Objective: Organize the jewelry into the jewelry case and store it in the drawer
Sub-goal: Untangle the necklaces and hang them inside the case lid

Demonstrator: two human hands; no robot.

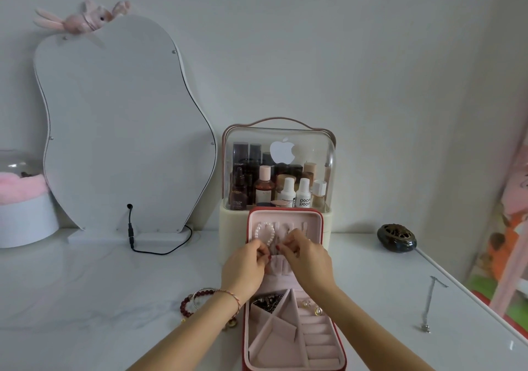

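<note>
A red jewelry case (333, 342) with pink lining lies open on the white tabletop, its lid (314, 219) standing upright. A pearl bracelet (264, 229) hangs on the lid's hooks. My left hand (245, 270) and my right hand (307, 256) meet in front of the lid, fingertips pinched on a small piece of jewelry that I cannot make out. Dark jewelry (268, 302) fills a back compartment and small earrings (311, 306) lie in the ring section. Red bead bracelets (190, 303) rest left of the case. A silver chain necklace (428, 305) lies to the right.
A clear-lidded cosmetics organizer (278, 170) with bottles stands right behind the case. A curvy mirror (123, 125) leans on the wall at left, its black cable (160, 245) on the table. A dark oval dish (397, 237) sits back right. The table edge (485, 307) runs along the right.
</note>
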